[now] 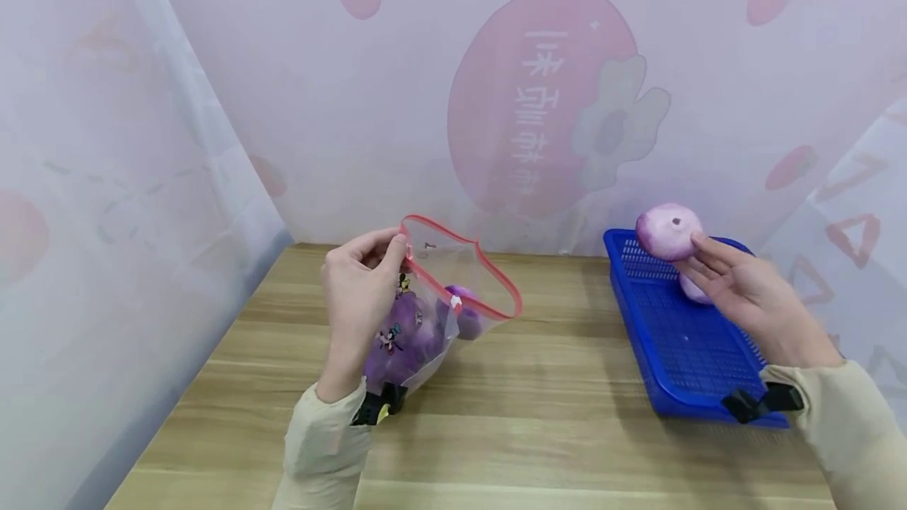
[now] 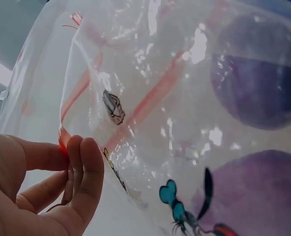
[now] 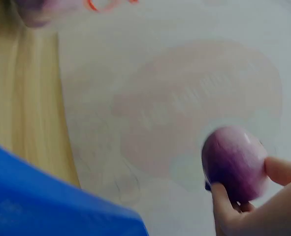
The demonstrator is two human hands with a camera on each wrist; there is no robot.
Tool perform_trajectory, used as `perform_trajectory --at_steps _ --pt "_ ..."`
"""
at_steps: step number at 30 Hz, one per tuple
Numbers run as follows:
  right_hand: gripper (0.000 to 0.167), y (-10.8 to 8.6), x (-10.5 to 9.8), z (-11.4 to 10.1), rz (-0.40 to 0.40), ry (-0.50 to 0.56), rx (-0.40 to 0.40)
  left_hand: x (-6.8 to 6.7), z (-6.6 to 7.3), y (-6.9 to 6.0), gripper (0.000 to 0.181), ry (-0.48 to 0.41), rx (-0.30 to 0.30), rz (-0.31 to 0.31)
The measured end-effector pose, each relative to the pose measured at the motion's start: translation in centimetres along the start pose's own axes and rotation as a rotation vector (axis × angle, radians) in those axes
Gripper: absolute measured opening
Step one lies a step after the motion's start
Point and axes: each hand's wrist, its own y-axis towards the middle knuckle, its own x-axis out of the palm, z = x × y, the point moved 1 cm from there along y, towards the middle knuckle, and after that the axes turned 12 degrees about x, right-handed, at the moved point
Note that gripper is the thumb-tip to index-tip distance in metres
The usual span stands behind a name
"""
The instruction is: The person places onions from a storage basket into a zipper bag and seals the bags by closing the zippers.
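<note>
My right hand [image 1: 754, 297] pinches a round purple-and-white onion-like piece [image 1: 668, 231] between thumb and fingers, above the far part of a blue plastic basket [image 1: 638, 352]. A dark spot marks its pale side. Another piece [image 1: 694, 290] of the same kind lies in the basket, partly behind the hand. With thumb and fingers my left hand [image 1: 363, 282] pinches the rim of a clear zip bag [image 1: 442, 258] edged in red. The bag's mouth gapes. Several purple round pieces [image 1: 414, 329] show through its printed film; in the left wrist view, two of them [image 2: 256, 73] look large.
Bag and basket stand on a wood-grain table [image 1: 524, 431], the bag left of the basket. Behind the table's far edge hangs a pale printed curtain [image 1: 397, 124], with more printed sheeting [image 1: 92, 258] on the left. Black straps [image 1: 761, 401] circle both wrists.
</note>
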Motion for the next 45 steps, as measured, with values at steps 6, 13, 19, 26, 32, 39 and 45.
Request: perform_trajectory --at_steps 6,13,19,26,32,39,45 --pt "0.027 0.7 2.8 3.8 0.031 0.090 -0.148 0.3 -0.8 0.1 0.014 0.014 0.005 -0.007" --pt "0.022 1.4 7.1 8.7 0.031 0.080 -0.214 0.4 -3.6 0.1 0.013 0.021 0.007 -0.021" --pt "0.022 2.0 10.8 11.7 0.045 0.137 -0.227 0.5 -3.9 0.0 0.012 0.014 0.041 -0.028" --pt "0.032 4.2 14.0 14.4 0.285 0.077 -0.282 0.7 -3.7 0.0 0.012 0.020 0.059 -0.046" --pt "0.042 5.5 15.1 16.2 0.321 0.034 -0.265 0.9 -3.8 -0.2 0.012 0.010 0.047 -0.047" --pt "0.046 6.1 15.5 17.5 0.304 0.010 -0.245 1.2 -3.9 -0.7 0.012 0.005 0.031 -0.065" --pt "0.044 6.4 15.6 17.6 0.307 0.004 -0.258 1.3 -3.4 -0.3 0.011 0.007 0.059 -0.063"
